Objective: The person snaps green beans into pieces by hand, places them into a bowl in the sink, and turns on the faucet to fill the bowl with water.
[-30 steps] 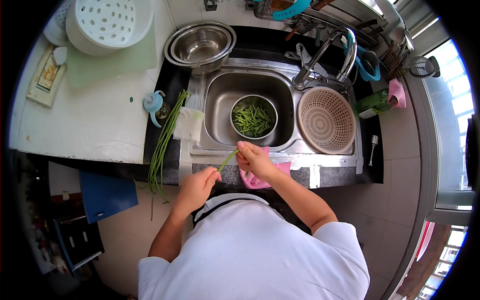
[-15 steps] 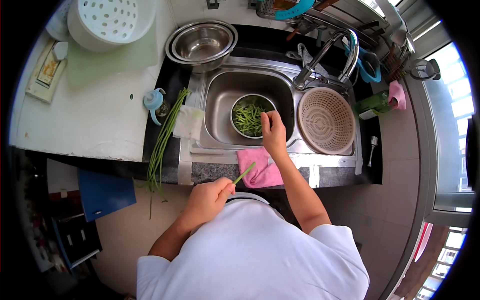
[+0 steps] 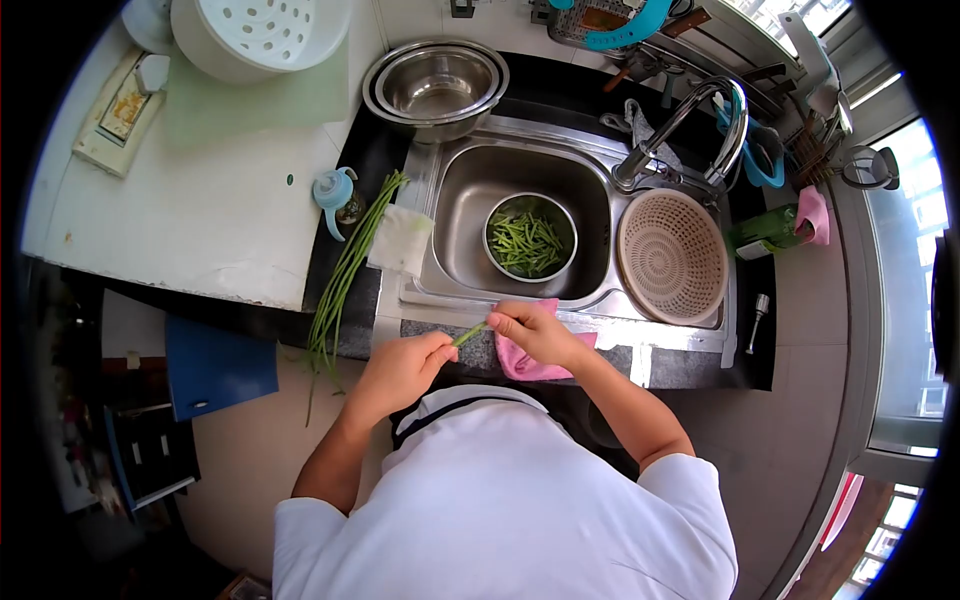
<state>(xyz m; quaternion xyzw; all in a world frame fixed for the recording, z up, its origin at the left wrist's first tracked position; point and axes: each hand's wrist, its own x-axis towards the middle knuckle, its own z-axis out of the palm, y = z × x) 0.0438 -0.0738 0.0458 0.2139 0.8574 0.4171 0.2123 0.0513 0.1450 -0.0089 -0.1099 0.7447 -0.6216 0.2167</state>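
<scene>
A short green stalk point(image 3: 470, 334) is stretched between my two hands at the counter's front edge. My left hand point(image 3: 408, 368) is closed round its lower end. The fingers of my right hand point(image 3: 532, 330) pinch its upper end, above a pink cloth point(image 3: 530, 362). Behind them, a metal bowl point(image 3: 572, 250) stands in the sink point(image 3: 460, 215) with cut green pieces point(image 3: 527, 243) in it. A bunch of long green stalks point(image 3: 352, 262) lies left of the sink, its ends hanging over the edge.
A beige colander point(image 3: 672, 256) sits right of the sink, beneath the faucet point(image 3: 690, 110). Nested steel bowls point(image 3: 437, 88) stand behind left. A blue-capped bottle point(image 3: 337, 196) and a white cloth point(image 3: 401, 240) are near the stalks. A green bottle point(image 3: 765, 232) stands far right.
My right hand has come back from over the bowl to the stalk in my left hand and now pinches its end. The whole view has shifted a little.
</scene>
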